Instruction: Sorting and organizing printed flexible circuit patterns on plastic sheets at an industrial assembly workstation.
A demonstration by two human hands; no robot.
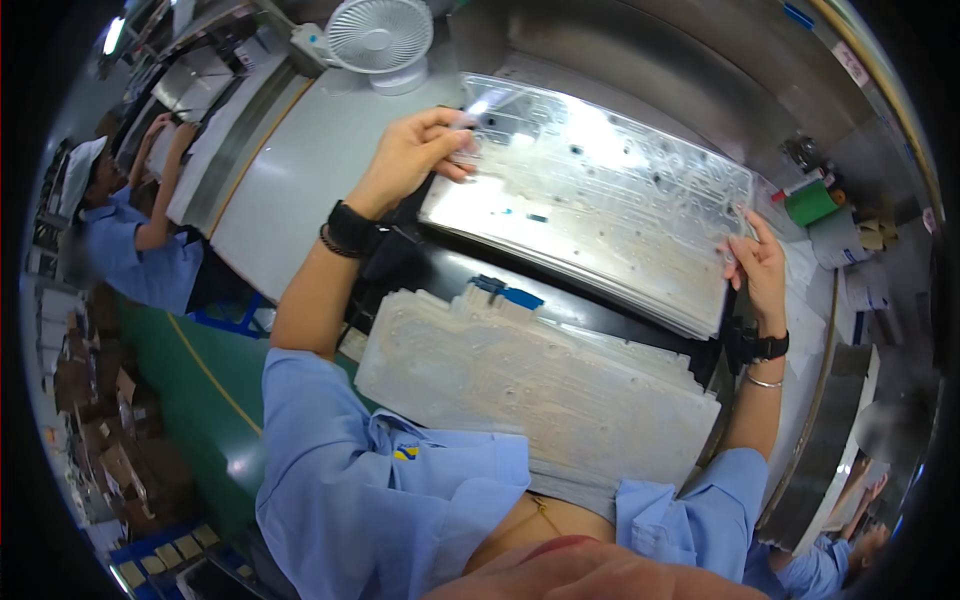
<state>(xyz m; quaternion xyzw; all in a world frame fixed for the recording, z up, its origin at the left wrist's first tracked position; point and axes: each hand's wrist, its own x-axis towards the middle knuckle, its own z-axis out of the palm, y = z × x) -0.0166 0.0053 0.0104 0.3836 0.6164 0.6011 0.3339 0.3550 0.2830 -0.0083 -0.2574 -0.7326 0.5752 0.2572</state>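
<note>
A shiny silver rectangular plate (600, 170) with raised channel-like lines and small dark spots lies on top of a stack of similar thin plates (580, 275). My left hand (425, 148) pinches the top plate near its far left corner, thumb over fingers. At the right end, my right hand (755, 265) grips the edge between thumb and fingers, index finger pointing up. Closer to my body rests a duller, greyish plate (540, 390) with a notched edge. A blue piece (508, 292) sits at that plate's far edge.
A white fan (380, 45) stands at the back left of the worktable (290, 170). To the right are a green roll (810, 203) and a white tub (838, 240). Co-workers (140, 225) work at left and lower right. Cardboard boxes (120, 440) pile up at far left.
</note>
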